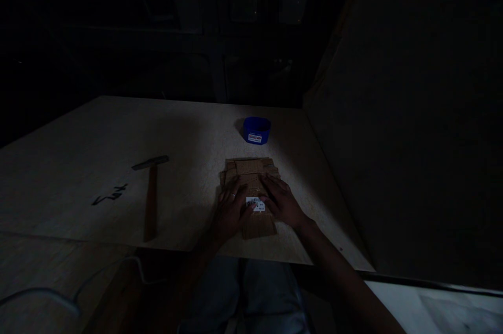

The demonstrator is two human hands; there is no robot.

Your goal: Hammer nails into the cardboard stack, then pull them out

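Grip, head view: both hands lie flat, palms down and fingers spread, on a small stack of brown cardboard pieces set near the front edge of the pale worktop; neither hand closes around anything. Left hand covers the stack's left side, a ring visible on one finger, its thumb reaching toward a small white printed label on the top piece. Right hand covers the right side, its fingers pointing toward the far left and meeting the label from the other side. Label lies between the two hands, partly hidden by them. Far part of the stack shows bare beyond the fingertips; a near strip shows below the hands.

Just beyond the stack, apart from it, stands a short round blue container with a white sticker on its wall. Well to the left lies a hammer with a wooden handle and dark metal head, head at the far end. Left of the hammer, dark handwritten marks sit on the worktop surface. A pale cord curves along the near left corner. Scene is dim; finer detail cannot be told.
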